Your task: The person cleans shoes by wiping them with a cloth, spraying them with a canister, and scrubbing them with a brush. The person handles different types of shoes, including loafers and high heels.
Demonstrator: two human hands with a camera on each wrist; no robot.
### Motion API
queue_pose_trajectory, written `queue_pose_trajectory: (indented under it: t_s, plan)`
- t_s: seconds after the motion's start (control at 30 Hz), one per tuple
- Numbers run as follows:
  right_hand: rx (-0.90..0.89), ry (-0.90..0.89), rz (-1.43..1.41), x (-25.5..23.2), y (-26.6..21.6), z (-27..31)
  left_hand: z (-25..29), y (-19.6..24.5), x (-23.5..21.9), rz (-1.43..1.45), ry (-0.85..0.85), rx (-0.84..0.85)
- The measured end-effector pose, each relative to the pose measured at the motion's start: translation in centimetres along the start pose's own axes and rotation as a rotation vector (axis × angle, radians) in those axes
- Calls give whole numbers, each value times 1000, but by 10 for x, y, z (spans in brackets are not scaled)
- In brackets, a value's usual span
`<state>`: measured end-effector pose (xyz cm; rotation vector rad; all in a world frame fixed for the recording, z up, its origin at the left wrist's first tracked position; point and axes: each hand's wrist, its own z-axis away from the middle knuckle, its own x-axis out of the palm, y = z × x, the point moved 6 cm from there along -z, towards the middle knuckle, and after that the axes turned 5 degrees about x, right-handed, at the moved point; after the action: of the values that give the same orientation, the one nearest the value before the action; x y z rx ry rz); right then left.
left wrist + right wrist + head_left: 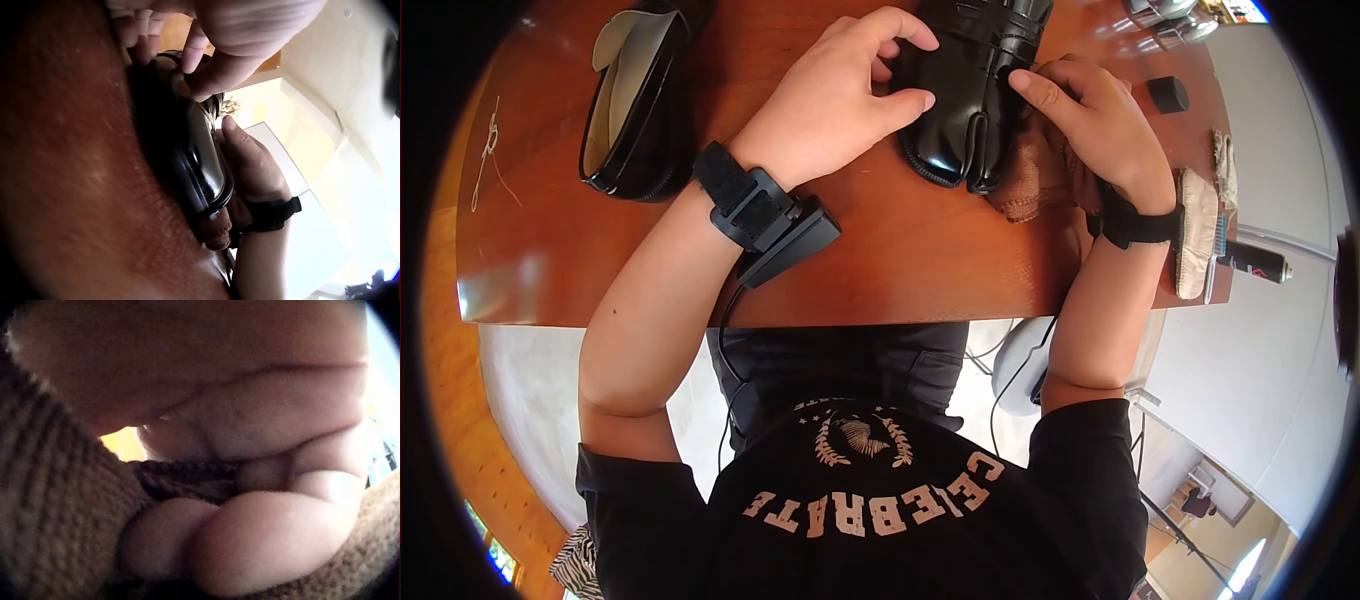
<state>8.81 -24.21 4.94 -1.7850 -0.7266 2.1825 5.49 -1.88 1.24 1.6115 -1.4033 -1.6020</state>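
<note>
A glossy black split-toe shoe (960,100) lies on the table in front of the person, its toe toward them. The left hand (830,95) is at the shoe's left side, thumb and index finger spread apart with their tips at the upper; the left wrist view shows this thumb (215,78) over the shoe. On the shoe's other side, the right hand (1100,120) grips a brown knitted cloth (1035,180), its thumb tip at the shoe's edge. Close up in the right wrist view, fingers (269,537) curl into the ribbed cloth (56,487).
A second black shoe (635,110) with a pale lining lies to the left, beside a thin tied string (488,155). Along the right are a black round cap (1168,95), a beige pad (1196,235), a brush (1215,260) and a spray can (1255,262).
</note>
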Motion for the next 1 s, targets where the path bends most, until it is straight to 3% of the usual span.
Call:
queue_pose_trajectory:
  t_s: [0.7,0.93,1.0]
  plan:
    - [-79,55,40,0,-6,1,-3,7,-4,-74,-73,35]
    - [4,-12,-6,-1,-4,1,-1,2,-1,33,61,0]
    - [-75,30,-5,-1,-3,1,-1,3,-1,45,58,-4]
